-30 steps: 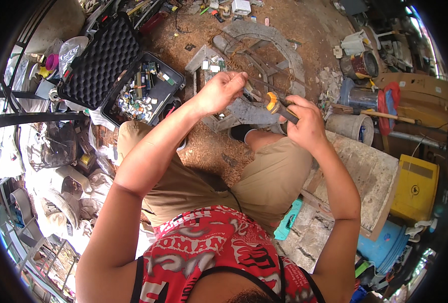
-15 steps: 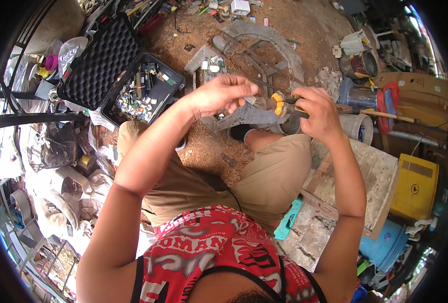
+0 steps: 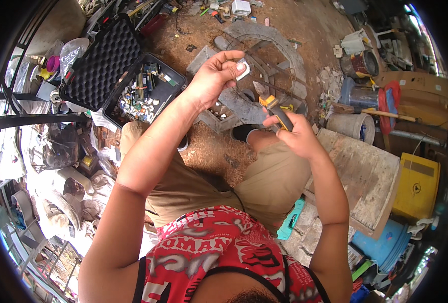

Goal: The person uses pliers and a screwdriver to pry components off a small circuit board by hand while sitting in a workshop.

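Between the thumb and fingers of my left hand [image 3: 215,80] is a small white flat piece [image 3: 243,71], closed in a pinch. My right hand [image 3: 295,135] is wrapped round the yellow-and-black handles of a pair of pliers [image 3: 276,109]. Their metal jaws point up and to the left, a short way from the white piece and not touching it. Both hands are raised over a grey ring-shaped frame [image 3: 290,48] that stands on the floor. To the left of my left forearm lies an open black case [image 3: 176,91] with many small electronic parts in it.
The case's foam-lined lid [image 3: 100,63] leans open at left. On the right are a wooden board [image 3: 358,177], a grey bucket [image 3: 353,126] and a yellow box [image 3: 416,187]. A blue bucket [image 3: 383,245] stands lower right. Scraps lie scattered on the brown floor [image 3: 209,146].
My right hand has come down and a little left, and the pliers now point up-left. My left hand has risen slightly and turned, bringing the white piece into plain view.
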Tool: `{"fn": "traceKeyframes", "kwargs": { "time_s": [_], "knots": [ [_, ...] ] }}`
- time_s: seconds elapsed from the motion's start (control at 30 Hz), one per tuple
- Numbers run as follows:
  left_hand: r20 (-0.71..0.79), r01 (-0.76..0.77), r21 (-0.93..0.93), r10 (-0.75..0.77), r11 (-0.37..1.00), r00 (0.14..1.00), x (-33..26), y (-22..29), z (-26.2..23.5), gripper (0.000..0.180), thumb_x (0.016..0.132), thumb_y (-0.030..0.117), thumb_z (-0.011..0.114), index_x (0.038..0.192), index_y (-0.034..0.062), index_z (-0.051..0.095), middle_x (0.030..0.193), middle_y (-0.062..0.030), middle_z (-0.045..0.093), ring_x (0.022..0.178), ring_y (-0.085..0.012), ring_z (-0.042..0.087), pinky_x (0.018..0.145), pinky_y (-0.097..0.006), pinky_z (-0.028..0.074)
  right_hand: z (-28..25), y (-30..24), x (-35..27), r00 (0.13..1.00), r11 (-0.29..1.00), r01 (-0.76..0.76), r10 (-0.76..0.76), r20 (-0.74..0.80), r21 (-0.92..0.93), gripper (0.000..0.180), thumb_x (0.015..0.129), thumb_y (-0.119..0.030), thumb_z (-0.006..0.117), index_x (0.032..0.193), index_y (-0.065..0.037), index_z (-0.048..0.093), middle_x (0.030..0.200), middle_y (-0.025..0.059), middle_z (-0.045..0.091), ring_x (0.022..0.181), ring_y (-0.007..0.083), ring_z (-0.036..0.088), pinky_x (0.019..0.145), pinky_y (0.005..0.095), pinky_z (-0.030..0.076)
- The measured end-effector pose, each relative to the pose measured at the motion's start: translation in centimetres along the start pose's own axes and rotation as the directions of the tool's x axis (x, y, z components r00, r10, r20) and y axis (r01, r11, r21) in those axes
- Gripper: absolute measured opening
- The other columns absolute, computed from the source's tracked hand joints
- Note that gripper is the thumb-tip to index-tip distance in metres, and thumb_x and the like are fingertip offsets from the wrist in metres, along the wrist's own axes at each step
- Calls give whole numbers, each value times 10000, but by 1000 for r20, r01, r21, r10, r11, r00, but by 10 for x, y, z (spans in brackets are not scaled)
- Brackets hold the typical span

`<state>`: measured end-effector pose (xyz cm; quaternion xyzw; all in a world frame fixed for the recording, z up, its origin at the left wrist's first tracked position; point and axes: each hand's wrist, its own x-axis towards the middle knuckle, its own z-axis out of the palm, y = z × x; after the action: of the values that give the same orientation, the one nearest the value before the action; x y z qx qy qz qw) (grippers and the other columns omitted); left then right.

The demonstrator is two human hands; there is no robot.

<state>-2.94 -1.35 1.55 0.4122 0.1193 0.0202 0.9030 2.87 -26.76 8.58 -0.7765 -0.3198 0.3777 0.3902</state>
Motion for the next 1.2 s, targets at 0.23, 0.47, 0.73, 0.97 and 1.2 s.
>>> {"fn": "traceKeyframes", "kwargs": {
  "time_s": [0.23, 0.47, 0.73, 0.97, 1.2],
  "knots": [
    [-8, -224, -40, 223, 974, 975, 5, -17, 3, 177, 934, 106, 663, 1091, 79, 588, 986, 0, 665, 921, -95, 640, 808, -245, 566, 14, -4, 14, 901, 882, 35, -231, -367, -469, 320, 735, -32, 592, 1042, 30, 653, 1363, 195, 522, 1087, 362, 590, 942, 438, 469],
    [44, -262, -72, 265, 962, 963, 4, -19, 0, 141, 934, 65, 651, 1061, 80, 591, 967, -4, 667, 893, -96, 645, 832, -268, 582, 18, -9, 20, 814, 673, 88, -474, -337, -735, 367, 674, -42, 645, 1038, 5, 657, 1354, 165, 516, 1170, 356, 538, 995, 446, 418],
    [65, -280, -166, 294, 946, 954, 1, -17, 8, 130, 943, 40, 627, 1044, 75, 552, 962, -15, 682, 912, -96, 654, 843, -280, 587, 11, -13, 18, 736, 565, 56, -581, -348, -823, 387, 652, -30, 640, 1038, -12, 662, 1330, 136, 521, 1187, 353, 518, 1002, 473, 393],
    [93, -276, -151, 291, 949, 952, 2, -19, 4, 127, 937, 45, 641, 1026, 76, 556, 946, -9, 683, 903, -88, 652, 833, -276, 587, 5, -27, 18, 760, 500, 57, -583, -286, -864, 390, 645, -33, 649, 1034, -25, 670, 1290, 126, 533, 1165, 326, 529, 982, 459, 402],
    [77, -292, -61, 296, 954, 952, 0, -20, 6, 147, 926, 49, 660, 1033, 67, 560, 936, -11, 685, 881, -86, 653, 817, -270, 585, -1, -22, 17, 751, 491, 50, -592, -291, -870, 377, 641, -44, 654, 1017, -51, 687, 1211, 114, 561, 1111, 319, 544, 956, 451, 413]
  ]
}}
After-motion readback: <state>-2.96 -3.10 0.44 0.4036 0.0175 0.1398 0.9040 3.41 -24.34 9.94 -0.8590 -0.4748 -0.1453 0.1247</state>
